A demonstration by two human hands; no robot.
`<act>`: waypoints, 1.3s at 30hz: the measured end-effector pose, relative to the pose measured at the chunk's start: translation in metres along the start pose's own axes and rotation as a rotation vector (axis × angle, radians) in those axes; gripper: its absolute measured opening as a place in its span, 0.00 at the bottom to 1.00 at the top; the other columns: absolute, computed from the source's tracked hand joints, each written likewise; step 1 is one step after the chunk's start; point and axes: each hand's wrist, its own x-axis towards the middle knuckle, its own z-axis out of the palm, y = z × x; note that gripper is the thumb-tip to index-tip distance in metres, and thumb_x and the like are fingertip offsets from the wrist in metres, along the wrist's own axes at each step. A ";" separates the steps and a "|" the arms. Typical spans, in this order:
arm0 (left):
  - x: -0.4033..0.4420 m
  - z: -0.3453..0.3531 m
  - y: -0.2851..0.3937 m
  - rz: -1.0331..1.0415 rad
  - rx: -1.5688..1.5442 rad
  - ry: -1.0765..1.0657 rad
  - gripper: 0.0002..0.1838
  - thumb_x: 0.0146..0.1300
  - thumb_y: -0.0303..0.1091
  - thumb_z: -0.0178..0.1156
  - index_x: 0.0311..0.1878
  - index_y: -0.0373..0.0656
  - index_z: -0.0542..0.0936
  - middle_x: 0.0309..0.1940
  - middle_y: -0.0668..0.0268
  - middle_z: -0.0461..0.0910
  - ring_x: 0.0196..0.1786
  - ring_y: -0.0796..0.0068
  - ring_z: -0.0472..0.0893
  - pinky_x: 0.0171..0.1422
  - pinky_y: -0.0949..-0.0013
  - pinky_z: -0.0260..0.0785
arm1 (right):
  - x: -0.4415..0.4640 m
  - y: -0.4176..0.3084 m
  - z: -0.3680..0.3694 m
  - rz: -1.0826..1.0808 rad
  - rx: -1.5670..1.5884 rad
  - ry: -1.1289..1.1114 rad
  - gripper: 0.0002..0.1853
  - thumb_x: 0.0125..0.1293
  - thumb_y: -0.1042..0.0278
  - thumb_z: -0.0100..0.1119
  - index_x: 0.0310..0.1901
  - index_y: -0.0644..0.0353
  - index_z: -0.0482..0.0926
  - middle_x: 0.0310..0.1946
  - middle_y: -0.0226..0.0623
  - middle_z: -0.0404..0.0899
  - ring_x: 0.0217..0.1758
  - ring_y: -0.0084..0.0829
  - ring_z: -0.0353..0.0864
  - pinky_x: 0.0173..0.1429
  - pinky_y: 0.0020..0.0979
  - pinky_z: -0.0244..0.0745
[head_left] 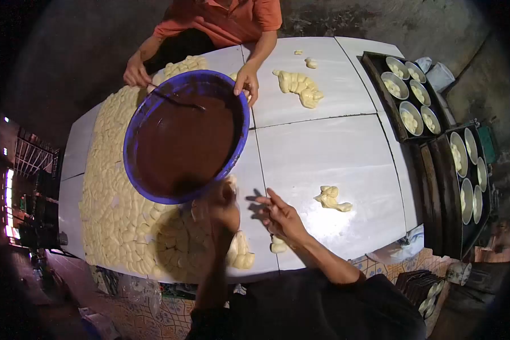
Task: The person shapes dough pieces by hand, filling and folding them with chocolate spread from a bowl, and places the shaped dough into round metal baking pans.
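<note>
My left hand [224, 207] is by the near rim of a blue basin [131, 170] that holds smooth brown filling [181, 144]. Motion blurs its fingers, and I cannot tell whether it touches the rim. Over the white tabletop, my right hand [283, 218] has its fingers apart with nothing in them. A small dough piece [278, 245] lies beside my right wrist, and larger dough lumps [242, 252] are near my left forearm. To the right is a twisted dough piece [330, 198].
Across the table, a co-worker in an orange shirt [224, 22] has one hand on the basin's rim and the other on a thin-handled utensil [178, 102] in the filling. Many dough pieces [110, 198] cover the left side. Dark trays [374, 85] with dough-filled tins stand at right.
</note>
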 end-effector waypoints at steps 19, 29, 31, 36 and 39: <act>-0.139 0.019 -0.004 -0.097 -0.724 -0.377 0.07 0.64 0.26 0.64 0.40 0.31 0.82 0.41 0.63 0.79 0.43 0.76 0.81 0.45 0.75 0.79 | -0.087 -0.035 0.009 -0.431 -0.613 -0.035 0.11 0.64 0.75 0.59 0.48 0.65 0.81 0.53 0.41 0.74 0.56 0.34 0.76 0.56 0.31 0.73; -0.159 0.051 -0.023 -0.102 -0.549 -0.415 0.16 0.62 0.26 0.65 0.52 0.36 0.76 0.31 0.70 0.79 0.37 0.81 0.79 0.43 0.74 0.74 | -0.116 -0.021 -0.008 -0.321 -0.966 0.319 0.23 0.68 0.66 0.59 0.62 0.63 0.71 0.45 0.35 0.78 0.40 0.24 0.76 0.46 0.27 0.74; -0.155 0.044 -0.013 -0.163 -0.588 -0.542 0.23 0.61 0.21 0.62 0.60 0.38 0.71 0.39 0.64 0.79 0.41 0.76 0.80 0.47 0.72 0.74 | -0.117 -0.016 -0.041 0.092 -0.586 0.024 0.27 0.69 0.66 0.57 0.68 0.59 0.65 0.52 0.36 0.75 0.44 0.28 0.77 0.49 0.27 0.73; -0.158 0.054 -0.030 0.067 -0.848 -0.483 0.31 0.57 0.15 0.60 0.66 0.39 0.66 0.58 0.55 0.70 0.62 0.64 0.74 0.62 0.68 0.68 | -0.096 -0.030 -0.041 0.056 -0.809 -0.019 0.29 0.58 0.81 0.57 0.64 0.60 0.72 0.52 0.46 0.80 0.48 0.36 0.81 0.51 0.35 0.77; -0.155 0.063 -0.051 0.018 -0.571 -0.336 0.32 0.56 0.16 0.60 0.66 0.39 0.67 0.61 0.57 0.69 0.67 0.65 0.68 0.70 0.62 0.62 | -0.077 -0.023 -0.064 0.055 -1.042 -0.103 0.26 0.58 0.81 0.57 0.61 0.62 0.74 0.55 0.46 0.79 0.58 0.41 0.78 0.59 0.36 0.73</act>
